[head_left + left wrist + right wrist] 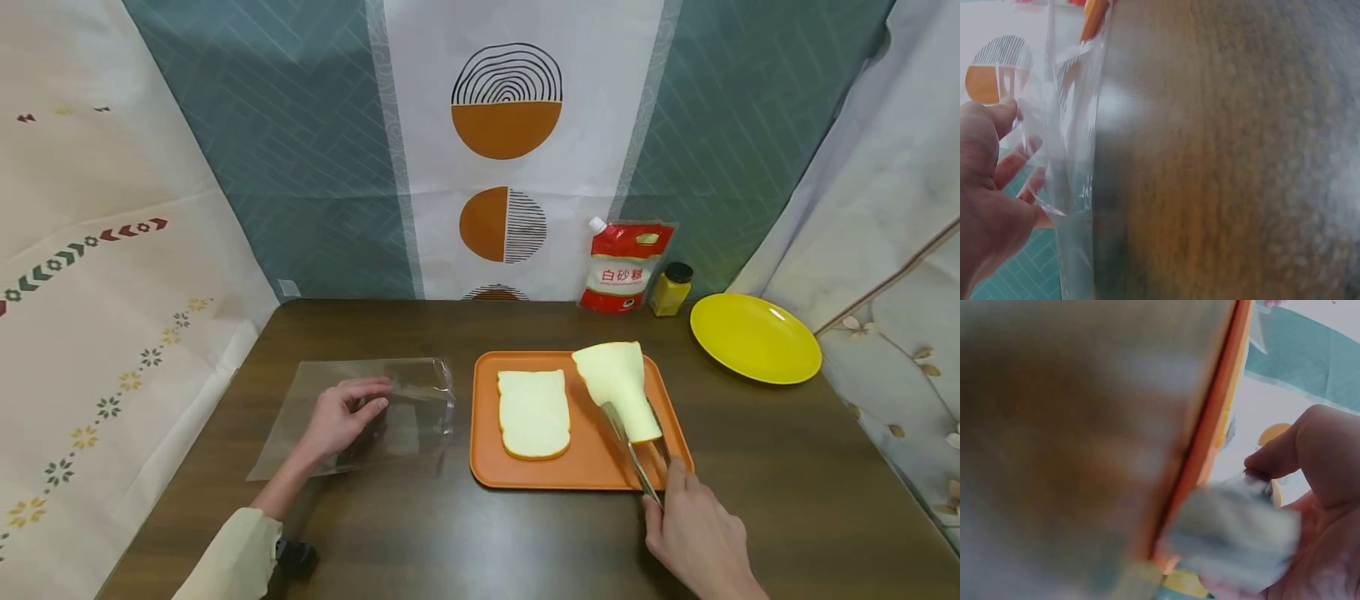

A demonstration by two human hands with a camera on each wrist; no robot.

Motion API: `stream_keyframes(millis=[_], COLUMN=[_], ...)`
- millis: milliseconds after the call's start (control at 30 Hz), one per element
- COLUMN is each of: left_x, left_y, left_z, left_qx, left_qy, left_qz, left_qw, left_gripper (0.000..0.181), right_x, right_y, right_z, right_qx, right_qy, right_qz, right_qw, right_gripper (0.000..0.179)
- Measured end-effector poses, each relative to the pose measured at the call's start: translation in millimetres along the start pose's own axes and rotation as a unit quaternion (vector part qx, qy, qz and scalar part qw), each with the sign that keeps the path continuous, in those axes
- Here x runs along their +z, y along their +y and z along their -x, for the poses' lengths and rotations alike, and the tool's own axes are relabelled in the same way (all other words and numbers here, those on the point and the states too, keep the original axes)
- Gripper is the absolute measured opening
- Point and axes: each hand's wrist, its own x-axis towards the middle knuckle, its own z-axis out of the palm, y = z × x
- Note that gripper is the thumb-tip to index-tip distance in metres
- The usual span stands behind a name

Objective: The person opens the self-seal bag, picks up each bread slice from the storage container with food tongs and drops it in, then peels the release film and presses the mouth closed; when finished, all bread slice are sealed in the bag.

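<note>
My right hand [697, 533] grips a pair of metal tongs [630, 450], and the tongs hold a white bread slice [617, 379] that bends over the right half of an orange tray [525, 479]. Another slice of bread [534, 415] lies flat on the tray's left half. Motion blurs the handle of the tongs [1232, 534] in the right wrist view. My left hand [341, 421] is at a clear plastic bag [300, 417] lying on the table, thumb and fingers apart. The left wrist view shows clear film [1075, 162] beside and across the fingers of that hand [991, 181].
A yellow plate [750, 342] sits at the back right of the dark wooden table [420, 542]. Along the back stand a red and white spouted pouch [622, 271] and a small yellow bottle with a black cap [671, 289]. Cloths hang behind and at both sides.
</note>
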Motion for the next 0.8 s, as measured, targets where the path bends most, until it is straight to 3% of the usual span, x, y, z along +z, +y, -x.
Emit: stream_keyframes(millis=[167, 433, 800], left_x=[-1.9, -5.7, -6.6], left_y=[0.0, -2.1, -1.7], left_z=[1.2, 4.5, 4.7], left_qx=[0.002, -0.005, -0.011], left_qy=[0.004, 0.003, -0.004], left_qz=[-0.001, 0.016, 0.002], left_qw=[1.0, 0.9999, 0.9999], left_gripper=[0.021, 0.022, 0.022], right_x=[-6.1, -9.0, -8.3], right_y=[-6.5, -33.8, -62.5], right_z=[-4.7, -23.0, -45.0], right_qx=[-0.08, -0.204, -0.266], right_qy=[0.058, 0.112, 0.066], right_qz=[0.039, 0.062, 0.08], right_qw=[0.9943, 0.9706, 0.9584], right_gripper=[0.056, 0.047, 0.048])
